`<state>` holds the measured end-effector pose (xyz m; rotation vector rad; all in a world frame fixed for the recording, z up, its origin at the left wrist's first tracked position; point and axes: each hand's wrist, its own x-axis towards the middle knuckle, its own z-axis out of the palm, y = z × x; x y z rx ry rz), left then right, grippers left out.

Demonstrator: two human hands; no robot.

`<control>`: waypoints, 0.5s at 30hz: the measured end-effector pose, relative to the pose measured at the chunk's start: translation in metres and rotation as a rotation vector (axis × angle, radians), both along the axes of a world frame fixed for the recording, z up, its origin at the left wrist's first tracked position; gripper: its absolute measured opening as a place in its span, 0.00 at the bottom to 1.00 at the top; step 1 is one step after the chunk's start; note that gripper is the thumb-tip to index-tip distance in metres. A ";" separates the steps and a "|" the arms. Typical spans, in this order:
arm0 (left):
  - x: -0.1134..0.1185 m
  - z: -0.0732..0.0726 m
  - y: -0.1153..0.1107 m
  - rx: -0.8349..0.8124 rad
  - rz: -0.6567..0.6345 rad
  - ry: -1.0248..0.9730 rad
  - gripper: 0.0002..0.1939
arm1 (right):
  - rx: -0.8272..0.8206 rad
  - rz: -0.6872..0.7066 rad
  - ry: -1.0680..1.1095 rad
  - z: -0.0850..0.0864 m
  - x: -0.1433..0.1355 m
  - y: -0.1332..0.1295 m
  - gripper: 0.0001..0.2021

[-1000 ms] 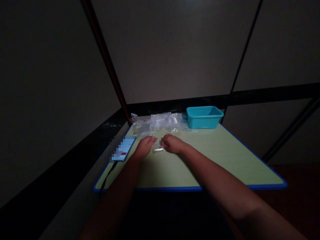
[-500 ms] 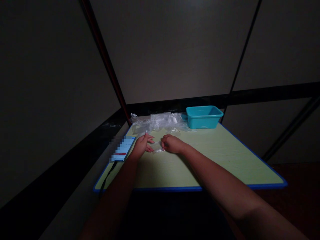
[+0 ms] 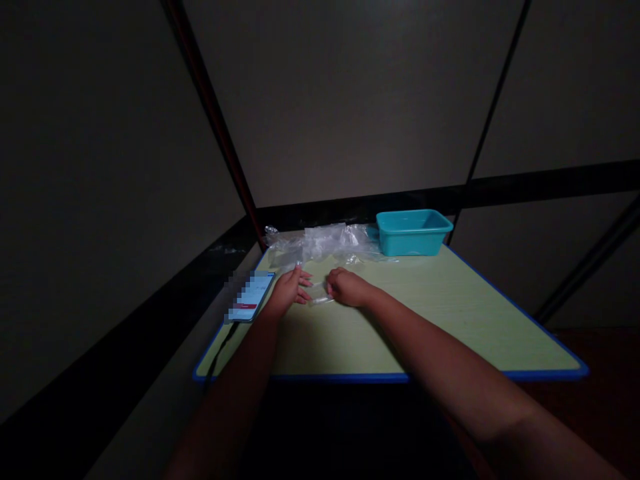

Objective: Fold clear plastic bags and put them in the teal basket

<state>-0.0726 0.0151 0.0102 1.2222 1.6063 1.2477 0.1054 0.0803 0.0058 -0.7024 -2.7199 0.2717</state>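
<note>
A small clear plastic bag lies flat on the pale green table, between my two hands. My left hand is at its left edge, fingers spread apart and thumb raised. At the bag's right side, my right hand is curled closed, its fingertips pinching the clear plastic. The bag is see-through and dim, so its outline and any contents are hard to make out.
Crumpled clear plastic bags are spread along the table's back edge. A turquoise plastic basket stands at the back right. Left of my left hand lies a phone with its screen lit, a black strap trailing from it. Walls rise behind and to the left.
The whole view has shifted slightly, so everything sits a little further right. Both hands keep nearly the same pose around the clear bag.
</note>
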 end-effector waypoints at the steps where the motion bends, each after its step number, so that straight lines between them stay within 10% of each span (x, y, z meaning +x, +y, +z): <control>1: 0.000 0.000 0.000 -0.002 0.003 -0.001 0.27 | 0.002 0.002 0.005 0.000 0.000 0.000 0.04; 15: -0.001 0.000 -0.001 0.030 -0.050 0.030 0.27 | -0.031 -0.012 0.081 0.002 0.002 0.003 0.06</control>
